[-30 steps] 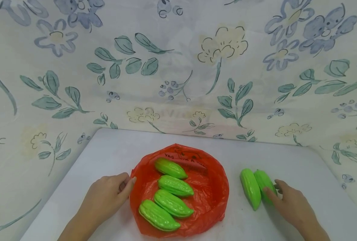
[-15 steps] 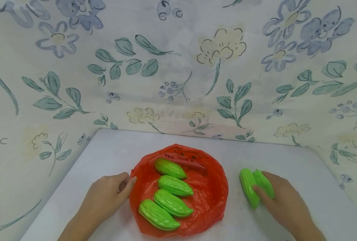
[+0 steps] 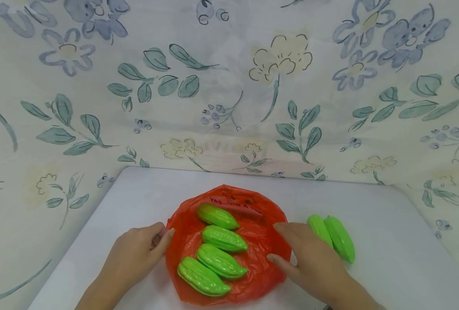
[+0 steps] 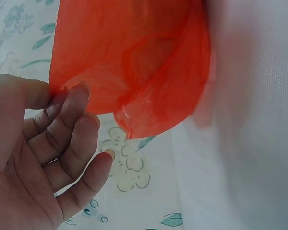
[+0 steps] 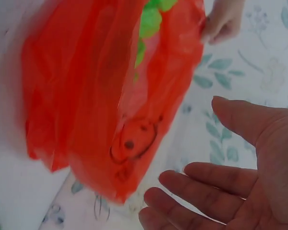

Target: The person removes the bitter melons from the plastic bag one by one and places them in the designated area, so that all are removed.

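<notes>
A red plastic bag [image 3: 258,245] stands with its mouth open on the table, and several glossy green bitter melons [image 3: 224,238] lie in it. My left hand [image 3: 138,247] pinches the bag's left edge between thumb and fingers; the left wrist view shows its other fingers loosely bent. At the bag's right rim is my right hand [image 3: 314,258], thumb and fingers spread apart with nothing between them. In the right wrist view the hand [image 5: 273,177] seems apart from the bag. Two more bitter melons [image 3: 340,239] lie side by side beyond the right hand, which partly covers one.
The white table [image 3: 148,189] ends at a back edge against a hanging cloth [image 3: 229,86] printed with flowers and leaves. White tabletop also shows to the right of the two loose bitter melons.
My right hand was over the two loose bitter melons and has moved left to the bag's right rim. The melons stayed where they were. The left hand has kept its pinch.
</notes>
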A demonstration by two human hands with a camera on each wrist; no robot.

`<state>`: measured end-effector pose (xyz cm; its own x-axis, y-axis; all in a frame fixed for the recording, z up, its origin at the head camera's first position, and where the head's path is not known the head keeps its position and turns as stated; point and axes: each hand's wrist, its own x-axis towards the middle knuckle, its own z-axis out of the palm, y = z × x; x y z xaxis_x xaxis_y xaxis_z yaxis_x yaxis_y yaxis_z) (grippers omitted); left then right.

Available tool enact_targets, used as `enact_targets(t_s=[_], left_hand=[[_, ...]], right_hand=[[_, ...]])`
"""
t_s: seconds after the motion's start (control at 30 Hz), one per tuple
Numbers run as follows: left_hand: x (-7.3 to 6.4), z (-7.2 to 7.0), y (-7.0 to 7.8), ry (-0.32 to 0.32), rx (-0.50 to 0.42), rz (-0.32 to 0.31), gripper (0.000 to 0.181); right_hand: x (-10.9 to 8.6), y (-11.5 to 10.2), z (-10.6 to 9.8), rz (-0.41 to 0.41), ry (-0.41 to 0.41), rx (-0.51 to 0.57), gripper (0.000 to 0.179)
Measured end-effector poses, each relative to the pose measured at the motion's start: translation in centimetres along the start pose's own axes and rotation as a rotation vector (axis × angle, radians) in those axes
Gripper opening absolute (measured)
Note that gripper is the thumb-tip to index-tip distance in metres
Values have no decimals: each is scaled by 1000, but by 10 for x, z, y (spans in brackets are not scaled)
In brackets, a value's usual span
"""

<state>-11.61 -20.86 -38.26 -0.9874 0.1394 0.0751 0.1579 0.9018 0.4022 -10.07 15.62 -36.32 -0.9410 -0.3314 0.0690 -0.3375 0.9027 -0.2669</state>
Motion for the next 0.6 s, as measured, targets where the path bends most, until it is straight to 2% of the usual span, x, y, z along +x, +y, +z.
enact_targets(t_s=[0.17,0.27,0.4,0.6], left_hand=[[0,0,0,-16,-1,-12,24],[0,0,0,-22,0,-16,24],[0,0,0,-25,2,-24,24],[1,2,-1,-39,-12,-31,21]], right_hand=[[3,-14,16,-219,7,12,55],[6,-21,28,-293,-29,59,50],[13,-29,38,-286,-118,93,50],[22,-33,48,-193,-231,139,53]])
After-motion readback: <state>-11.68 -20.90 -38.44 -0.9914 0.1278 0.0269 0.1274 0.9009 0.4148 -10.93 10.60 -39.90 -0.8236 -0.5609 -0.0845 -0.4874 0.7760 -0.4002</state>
